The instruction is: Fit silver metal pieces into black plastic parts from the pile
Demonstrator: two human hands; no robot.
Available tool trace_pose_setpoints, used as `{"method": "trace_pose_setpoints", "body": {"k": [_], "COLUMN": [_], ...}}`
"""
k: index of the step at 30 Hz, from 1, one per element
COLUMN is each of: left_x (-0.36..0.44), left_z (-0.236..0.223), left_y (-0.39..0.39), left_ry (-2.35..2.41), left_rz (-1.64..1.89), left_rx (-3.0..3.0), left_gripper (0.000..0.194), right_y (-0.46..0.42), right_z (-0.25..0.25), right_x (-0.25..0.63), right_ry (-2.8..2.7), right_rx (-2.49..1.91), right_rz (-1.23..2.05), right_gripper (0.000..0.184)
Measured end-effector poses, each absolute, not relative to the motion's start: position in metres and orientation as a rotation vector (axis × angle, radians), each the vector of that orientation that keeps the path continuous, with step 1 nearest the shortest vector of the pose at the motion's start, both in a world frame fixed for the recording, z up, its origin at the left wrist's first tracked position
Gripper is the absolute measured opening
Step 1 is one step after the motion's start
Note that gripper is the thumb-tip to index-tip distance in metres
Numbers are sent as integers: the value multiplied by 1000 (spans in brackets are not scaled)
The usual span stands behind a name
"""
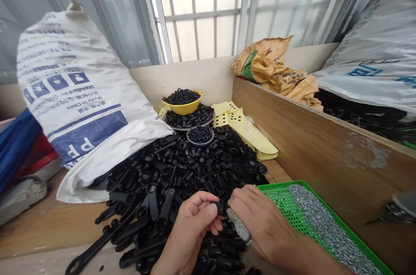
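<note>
My left hand [197,222] pinches a small black plastic cylinder [220,208] between thumb and fingers, just above the front of a pile of black plastic parts [195,171]. Close against it on the right, my right hand [260,218] is closed, with its fingers curled down by the cylinder's end. A grey, rough-looking wrap [238,225] shows along that hand's thumb side. What the right fingertips hold, if anything, is hidden. Long black handle-like parts [143,227] lie left of my left hand.
A green perforated tray [279,201] holding small metal pieces [325,227] stands at right, beside a wooden partition [325,149]. Behind the pile are a yellow bowl [186,108], a small clear bowl [200,141] and yellow sheets [256,140]. A white sack [84,88] leans left; a drill-like tool [394,211] appears far right.
</note>
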State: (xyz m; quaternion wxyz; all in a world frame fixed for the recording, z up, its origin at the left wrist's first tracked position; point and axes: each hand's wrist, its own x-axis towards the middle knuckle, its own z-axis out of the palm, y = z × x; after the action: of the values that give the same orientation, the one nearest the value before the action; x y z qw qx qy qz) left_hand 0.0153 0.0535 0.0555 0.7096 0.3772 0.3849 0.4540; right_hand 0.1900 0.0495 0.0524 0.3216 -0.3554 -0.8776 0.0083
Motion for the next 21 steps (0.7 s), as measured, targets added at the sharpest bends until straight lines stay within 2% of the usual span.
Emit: {"method": "trace_pose_setpoints", "body": {"k": [3,9,14,17,19,21], "left_x": [17,13,10,6,4,1], "left_z": [54,45,50,53,53,50], "left_y": [49,46,39,36,35,35], "left_ry": [870,945,1010,1031,1000,960], "left_rz": [1007,1083,1154,1178,1213,1234], "left_rx": [915,1156,1416,1667,1792,1852], "left_gripper": [29,23,12,6,8,11], "right_y": [47,35,30,31,31,30], "right_z": [50,59,47,41,42,46], "right_x": [186,184,183,174,169,168], "right_ry": [-2248,-2059,-1837,-1628,-1491,-1526], "right_rx": [-947,-1064,-1187,-1175,-1150,-1131], "right_rz": [197,866,1102,1381,1573,1547], "right_gripper": [22,19,20,20,19,18]}}
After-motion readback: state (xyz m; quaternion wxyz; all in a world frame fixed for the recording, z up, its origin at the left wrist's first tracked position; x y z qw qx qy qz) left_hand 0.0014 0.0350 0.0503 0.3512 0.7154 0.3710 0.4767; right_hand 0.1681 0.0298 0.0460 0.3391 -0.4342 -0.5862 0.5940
